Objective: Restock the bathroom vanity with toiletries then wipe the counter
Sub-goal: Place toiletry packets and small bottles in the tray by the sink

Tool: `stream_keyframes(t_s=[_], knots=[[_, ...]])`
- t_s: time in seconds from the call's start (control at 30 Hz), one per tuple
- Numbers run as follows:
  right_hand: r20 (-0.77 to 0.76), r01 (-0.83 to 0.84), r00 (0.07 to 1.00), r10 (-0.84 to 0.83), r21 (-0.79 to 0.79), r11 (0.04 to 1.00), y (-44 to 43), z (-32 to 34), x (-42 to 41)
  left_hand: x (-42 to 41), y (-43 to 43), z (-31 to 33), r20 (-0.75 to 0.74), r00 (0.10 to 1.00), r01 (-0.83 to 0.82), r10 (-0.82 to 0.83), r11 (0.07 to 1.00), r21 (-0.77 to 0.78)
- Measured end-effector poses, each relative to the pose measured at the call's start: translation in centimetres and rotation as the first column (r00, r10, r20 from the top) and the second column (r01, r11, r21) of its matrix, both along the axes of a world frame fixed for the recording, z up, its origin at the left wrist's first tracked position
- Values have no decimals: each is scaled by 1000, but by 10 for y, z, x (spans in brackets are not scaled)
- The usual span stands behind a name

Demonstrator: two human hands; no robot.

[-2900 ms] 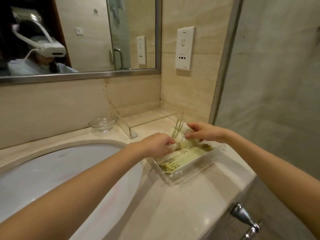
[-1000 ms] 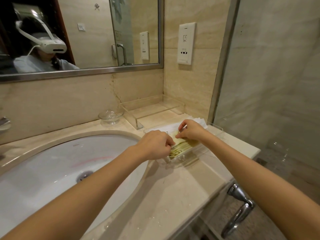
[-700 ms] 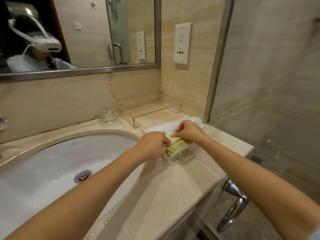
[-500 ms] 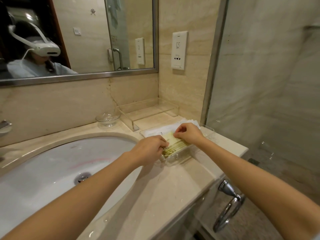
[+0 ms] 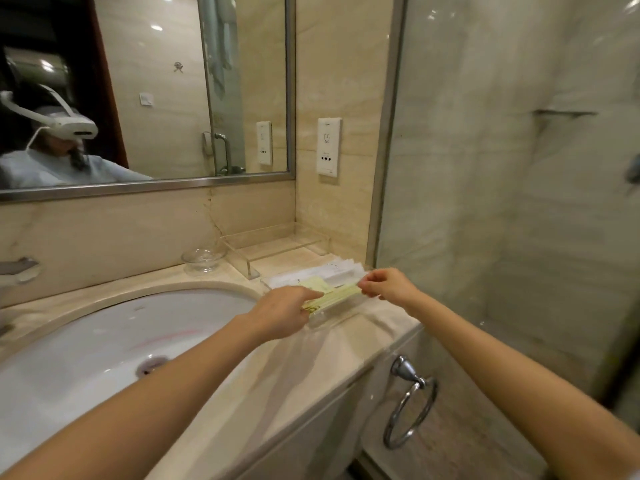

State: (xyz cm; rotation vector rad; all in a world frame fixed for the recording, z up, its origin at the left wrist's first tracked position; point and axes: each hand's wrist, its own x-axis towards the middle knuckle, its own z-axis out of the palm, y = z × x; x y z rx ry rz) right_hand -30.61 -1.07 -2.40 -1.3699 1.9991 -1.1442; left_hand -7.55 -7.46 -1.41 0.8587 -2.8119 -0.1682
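Note:
A clear acrylic tray (image 5: pixel 334 315) sits on the beige marble counter (image 5: pixel 277 368) right of the sink. In it lie yellow-green toiletry packets (image 5: pixel 337 295) and, behind them, white packets (image 5: pixel 325 273). My left hand (image 5: pixel 282 313) rests at the left end of the yellow-green packets, fingers stretched toward them. My right hand (image 5: pixel 388 284) pinches their right end with curled fingers. How firmly the left fingers hold is hidden by the hand itself.
A second clear acrylic stand (image 5: pixel 277 247) stands in the corner against the wall, a small glass dish (image 5: pixel 203 260) left of it. The white sink basin (image 5: pixel 104 348) fills the left. A glass shower panel (image 5: pixel 502 202) bounds the right; a chrome towel ring (image 5: pixel 410 407) hangs below the counter.
My hands have drawn apart along the yellow-green packets: the right hand moved to their right end, the left to their left end. The camera view tilted up and back.

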Motion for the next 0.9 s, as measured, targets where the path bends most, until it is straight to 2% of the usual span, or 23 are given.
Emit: stream_keyframes(t_s=[0.2, 0.37, 0.6, 0.7, 0.8, 0.9], knots=[[39, 28, 999, -32, 98, 995, 78, -7, 3, -31, 64, -9, -142, 986, 93, -87, 995, 35], [94, 75, 992, -90, 158, 985, 155, -37, -3, -62, 127, -40, -163, 968, 210, -189, 970, 124], [165, 259, 934, -317, 298, 919, 269, -103, -26, -101, 193, -92, -95, 947, 320, -306, 910, 264], [216, 362, 869, -445, 337, 869, 313, -145, -32, -121, 222, -123, -62, 937, 345, -345, 875, 340], [314, 387, 793, -521, 401, 830, 350, -192, -23, -134, 251, -167, -2, 925, 340, -381, 822, 458], [324, 409, 744, -585, 472, 781, 371, -243, -23, -144, 274, -216, 99, 891, 322, -443, 771, 549]])
